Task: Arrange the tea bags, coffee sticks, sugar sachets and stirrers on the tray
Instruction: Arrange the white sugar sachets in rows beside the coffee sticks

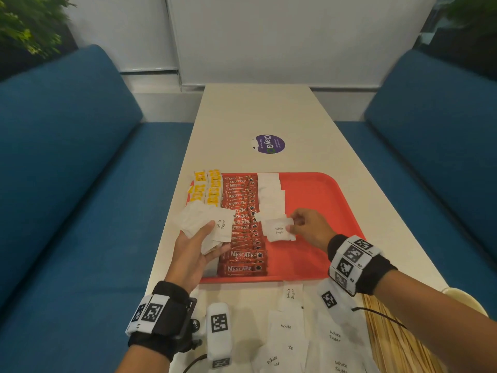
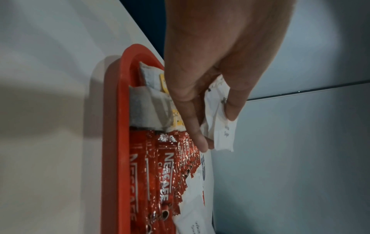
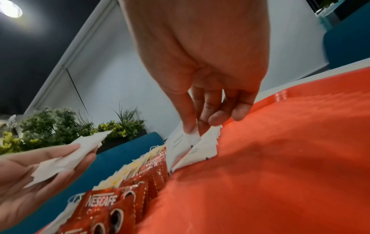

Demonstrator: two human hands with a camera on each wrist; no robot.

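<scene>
Blue upholstered benches [image 1: 67,162] flank a long white table [image 1: 258,109] that runs up the centre of the head view, with a round purple sticker [image 1: 268,144] on its middle. Below the sticker sits a red tray [image 1: 317,195]. Along the tray's left edge lie yellow tea bags [image 1: 207,188] in two columns; just right of them a column of red coffee sticks [image 1: 243,227] runs down to the tray's lower rim, and right of that a column of white sugar sachets [image 1: 270,193] overlaps downward from the upper rim. The right hand [image 1: 309,227] pinches one sachet [image 1: 278,230] by its right edge between thumb and fingertips, at the lower end of the white column, touching the sachets already laid there. The left hand [image 1: 192,254], palm up at the tray's left side, holds a fanned bundle of sachets [image 1: 207,224] with the thumb pressed on top. At the bottom of the frame, loose sachets [image 1: 309,337] lie on the table below the tray, with a bundle of wooden stirrers [image 1: 390,337] at the lower right.
</scene>
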